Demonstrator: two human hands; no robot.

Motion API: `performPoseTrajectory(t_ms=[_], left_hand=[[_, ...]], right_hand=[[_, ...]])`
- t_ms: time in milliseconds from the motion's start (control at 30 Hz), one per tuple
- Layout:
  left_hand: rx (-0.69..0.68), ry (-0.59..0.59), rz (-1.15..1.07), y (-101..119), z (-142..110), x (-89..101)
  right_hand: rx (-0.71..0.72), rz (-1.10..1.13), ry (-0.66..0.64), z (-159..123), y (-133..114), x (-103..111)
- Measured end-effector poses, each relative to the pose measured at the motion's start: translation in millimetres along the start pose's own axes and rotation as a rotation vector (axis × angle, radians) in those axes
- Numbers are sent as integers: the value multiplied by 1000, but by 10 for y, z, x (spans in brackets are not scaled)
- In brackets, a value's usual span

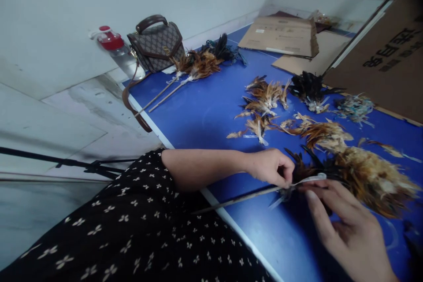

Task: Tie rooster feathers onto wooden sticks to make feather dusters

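Note:
My left hand [272, 167] pinches a thin stick [244, 196] near its far end, where dark feathers are gathered. The stick slants down toward my lap across the table edge. From the left fingertips a whitish translucent strip [310, 179] runs to the right. My right hand [350, 224] is at that strip, thumb and fingers drawn together around it; the exact contact is partly hidden. Dark feathers [300, 163] show behind the fingers. Just beyond my right hand lies a large tan and brown feather bunch [373, 176].
Loose feather clusters [267, 97], a black bunch [309, 90] and a tangle of pale strips [355, 108] lie on the blue table [198, 119]. Two feathered sticks [201, 66] rest near a handbag [158, 46] and a red-capped bottle [119, 53]. Cardboard [280, 35] lies at the back.

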State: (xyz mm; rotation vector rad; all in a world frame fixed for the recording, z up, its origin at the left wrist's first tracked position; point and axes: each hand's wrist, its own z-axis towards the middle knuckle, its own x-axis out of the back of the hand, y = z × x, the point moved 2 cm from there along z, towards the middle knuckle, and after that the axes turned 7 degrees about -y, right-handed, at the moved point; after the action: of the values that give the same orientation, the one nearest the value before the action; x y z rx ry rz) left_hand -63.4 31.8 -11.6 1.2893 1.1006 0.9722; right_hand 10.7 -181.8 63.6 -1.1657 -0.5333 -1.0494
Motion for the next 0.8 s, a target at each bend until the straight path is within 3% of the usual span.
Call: performPoseTrajectory(t_ms=[167,267,333,533,667,800], left_hand=[[-321,-40,438,177,-47,-24],[-517,-93,699,273,-81,-49],[-575,-113,842,293,-88,-58],[-517,-135,999,256,-88,-90],[-415,-77,855,272,-105,-107],[-296,-43,666,278,-94,-97]], right_hand=[[-54,36,-5,33,334,-192],[-77,86,19,7,423,-274],[-82,132,28,-1,443,-283],[-159,298,-16,-38,541,-249],[-288,363,-16,-87,586,-249],[-311,429,4,-78,577,-253]])
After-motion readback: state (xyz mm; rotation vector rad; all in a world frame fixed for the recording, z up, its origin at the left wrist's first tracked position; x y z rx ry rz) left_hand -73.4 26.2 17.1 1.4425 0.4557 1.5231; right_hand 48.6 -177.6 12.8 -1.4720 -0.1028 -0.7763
